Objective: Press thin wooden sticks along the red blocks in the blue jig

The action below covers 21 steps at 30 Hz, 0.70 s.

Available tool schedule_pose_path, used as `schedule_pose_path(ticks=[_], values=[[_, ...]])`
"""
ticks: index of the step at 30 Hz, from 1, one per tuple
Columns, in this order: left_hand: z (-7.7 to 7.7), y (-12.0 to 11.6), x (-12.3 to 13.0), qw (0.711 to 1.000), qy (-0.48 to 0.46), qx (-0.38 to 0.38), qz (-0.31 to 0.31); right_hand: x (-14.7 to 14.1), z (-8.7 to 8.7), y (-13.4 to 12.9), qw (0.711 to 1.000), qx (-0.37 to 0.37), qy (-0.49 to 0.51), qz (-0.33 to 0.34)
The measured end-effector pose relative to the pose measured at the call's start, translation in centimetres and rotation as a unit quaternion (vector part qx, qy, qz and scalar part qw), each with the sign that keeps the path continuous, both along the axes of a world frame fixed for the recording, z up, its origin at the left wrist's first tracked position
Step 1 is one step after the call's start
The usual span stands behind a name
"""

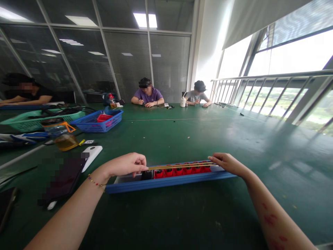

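Observation:
A long, shallow blue tray (171, 183) lies on the table in front of me. Inside it is a row of several red holders (183, 171) with dark round parts in them, and a black block (147, 175) at their left end. Thin tan strips (179, 166) stretch lengthwise just above the row. My left hand (130, 164) pinches their left end between thumb and fingers. At the other end, my right hand (227, 163) has its thumb and fingertips closed on the strips over the tray's right end. What the strips are made of cannot be made out.
On the green table (161, 139), a phone-like dark device (65, 177), a jar of amber liquid (63, 139), a blue basket (104, 123) and a green basket (23, 121) stand left. Several people sit at the far side. A railing (273, 90) runs along the right windows.

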<state>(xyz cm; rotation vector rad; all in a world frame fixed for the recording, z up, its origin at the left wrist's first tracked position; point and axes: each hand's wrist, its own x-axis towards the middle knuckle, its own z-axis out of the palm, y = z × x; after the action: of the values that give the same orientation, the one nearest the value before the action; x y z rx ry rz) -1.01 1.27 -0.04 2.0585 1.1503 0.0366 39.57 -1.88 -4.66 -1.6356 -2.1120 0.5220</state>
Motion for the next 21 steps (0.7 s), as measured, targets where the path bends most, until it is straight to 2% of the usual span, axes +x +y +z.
schedule_pose_path(ticks=[6,17,21], values=[[0.1,0.0,0.0,1.000,0.004,-0.005,0.015,-0.2,-0.7,0.0,0.998,-0.049,0.037,0.006],[-0.4,0.2,0.0,1.000,-0.010,-0.028,0.005,-0.6,-1.1,0.1,0.995,-0.051,0.080,-0.028],[0.0,0.0,0.0,0.999,0.029,0.013,0.014,-0.7,-1.3,0.0,0.996,-0.020,0.076,-0.031]])
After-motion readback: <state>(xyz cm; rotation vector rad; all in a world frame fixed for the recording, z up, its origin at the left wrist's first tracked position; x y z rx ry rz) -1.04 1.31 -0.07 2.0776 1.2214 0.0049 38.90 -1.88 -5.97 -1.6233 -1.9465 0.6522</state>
